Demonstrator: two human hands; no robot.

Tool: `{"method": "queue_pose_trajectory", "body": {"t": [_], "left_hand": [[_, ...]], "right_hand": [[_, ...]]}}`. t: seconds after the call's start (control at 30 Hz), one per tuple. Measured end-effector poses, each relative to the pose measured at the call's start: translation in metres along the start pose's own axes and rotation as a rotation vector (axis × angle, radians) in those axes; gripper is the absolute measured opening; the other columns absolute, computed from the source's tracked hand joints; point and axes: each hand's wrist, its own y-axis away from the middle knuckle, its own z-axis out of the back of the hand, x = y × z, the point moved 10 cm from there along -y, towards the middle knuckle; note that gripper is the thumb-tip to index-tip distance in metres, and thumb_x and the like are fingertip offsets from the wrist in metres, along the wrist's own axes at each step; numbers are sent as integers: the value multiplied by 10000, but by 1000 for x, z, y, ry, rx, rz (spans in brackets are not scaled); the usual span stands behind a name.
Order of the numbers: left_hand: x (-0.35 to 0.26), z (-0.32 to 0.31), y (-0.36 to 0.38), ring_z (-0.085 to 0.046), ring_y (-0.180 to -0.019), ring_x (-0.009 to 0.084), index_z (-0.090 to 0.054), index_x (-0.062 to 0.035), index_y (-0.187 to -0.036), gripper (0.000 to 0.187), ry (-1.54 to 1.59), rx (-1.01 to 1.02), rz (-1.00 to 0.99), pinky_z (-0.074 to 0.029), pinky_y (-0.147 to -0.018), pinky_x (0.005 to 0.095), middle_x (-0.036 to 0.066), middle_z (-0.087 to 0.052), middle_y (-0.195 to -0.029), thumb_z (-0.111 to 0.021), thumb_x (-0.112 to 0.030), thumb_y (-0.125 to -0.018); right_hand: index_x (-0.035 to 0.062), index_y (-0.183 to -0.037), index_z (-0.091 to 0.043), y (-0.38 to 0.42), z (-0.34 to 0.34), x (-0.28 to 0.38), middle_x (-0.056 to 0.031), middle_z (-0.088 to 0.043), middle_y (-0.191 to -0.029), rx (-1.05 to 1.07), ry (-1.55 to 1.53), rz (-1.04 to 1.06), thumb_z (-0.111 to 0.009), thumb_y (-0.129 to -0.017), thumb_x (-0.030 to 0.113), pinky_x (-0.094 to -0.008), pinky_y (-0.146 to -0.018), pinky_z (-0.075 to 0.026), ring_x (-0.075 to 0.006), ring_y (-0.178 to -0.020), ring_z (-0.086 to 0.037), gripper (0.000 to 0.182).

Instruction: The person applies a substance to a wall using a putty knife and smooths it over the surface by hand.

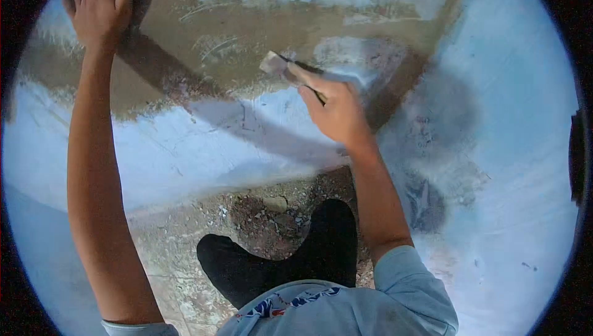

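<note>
My right hand (pixel 340 107) grips a scraper (pixel 275 64), its pale, flat blade pointing up and to the left against the wall. Where the blade sits, a brown, bared band (pixel 235 33) meets the light blue paint (pixel 185 151). My left hand (pixel 105 8) lies against the brown part of the wall at the upper left, fingers stretched out and partly cut off by the edge of the view. The scraper's handle is mostly hidden inside my right hand.
Flakes and rubble (pixel 265 212) lie on the floor along the foot of the wall, around my dark-clad legs (pixel 315 249). On the right, a second blue wall (pixel 513 151) joins at a corner and has grey, worn patches.
</note>
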Motion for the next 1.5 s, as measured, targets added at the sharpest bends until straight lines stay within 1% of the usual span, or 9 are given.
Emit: {"method": "queue_pose_trajectory", "body": {"t": [0.03,0.1,0.13,0.17,0.3,0.6,0.73,0.9,1.5], "left_hand": [[3,-2,0,-130,-1564,496,-275,-166,-1659,836,-4,31,18,-152,-1199,733,211,-151,-1717,-200,-720,-1037],[0,7,4,-249,-1555,384,-405,-300,-1596,629,51,-182,-67,-158,-1224,657,85,-288,-1694,-387,-601,-1044],[-1,11,8,-309,-1550,328,-470,-366,-1565,546,80,-286,-108,-161,-1237,619,21,-357,-1683,-481,-541,-1048],[-2,11,8,-330,-1541,309,-404,-419,-1591,576,35,-317,-99,-186,-1225,618,-16,-395,-1663,-404,-616,-1050],[-2,10,8,-340,-1536,327,-390,-417,-1599,574,28,-343,-140,-194,-1224,616,-21,-365,-1680,-387,-603,-1056],[-2,11,6,-358,-1523,315,-427,-427,-1575,553,45,-358,-158,-179,-1221,616,-8,-405,-1658,-421,-596,-1049],[1,10,8,-342,-1533,312,-428,-426,-1574,553,60,-359,-178,-167,-1229,618,-19,-391,-1665,-436,-583,-1044],[1,9,6,-363,-1516,343,-415,-403,-1589,586,24,-326,-136,-209,-1214,598,9,-382,-1672,-373,-630,-1050],[13,-2,12,-428,-1456,343,-437,-418,-1561,530,-103,-376,-184,-259,-1195,583,-22,-450,-1619,-336,-589,-1069]], "right_hand": [[108,-1375,-675,4,2,3,-167,-732,-926,-10,-8,3,-661,-962,67,-258,-652,-479,-62,-671,-513,416],[158,-1418,-642,22,11,-2,-222,-670,-772,-8,-74,-120,-653,-958,133,-372,-618,-500,-241,-571,-560,461],[149,-1433,-630,37,14,-13,-174,-674,-761,-34,-141,-233,-651,-968,133,-359,-615,-494,-206,-581,-542,466],[141,-1448,-618,53,13,-28,-127,-679,-750,-63,-207,-342,-649,-978,132,-346,-613,-488,-171,-590,-524,472],[126,-1527,-542,113,-35,-49,98,-491,-735,-210,-579,-543,-618,-1021,87,-220,-570,-382,-26,-622,-412,513],[108,-1522,-533,90,-39,-57,21,-481,-662,-529,-297,-347,-647,-1000,95,-255,-539,-377,-48,-631,-380,534],[122,-1517,-543,86,-48,-63,1,-484,-660,-530,-409,-431,-664,-980,70,-245,-551,-385,-35,-640,-395,552],[49,-1510,-530,102,-69,-62,99,-555,-793,-591,-420,-370,-618,-1002,75,-227,-585,-402,-28,-663,-413,516],[51,-1550,-478,132,-107,-60,54,-552,-819,-606,-740,-505,-608,-1010,54,-237,-583,-384,-47,-679,-426,556]]}}
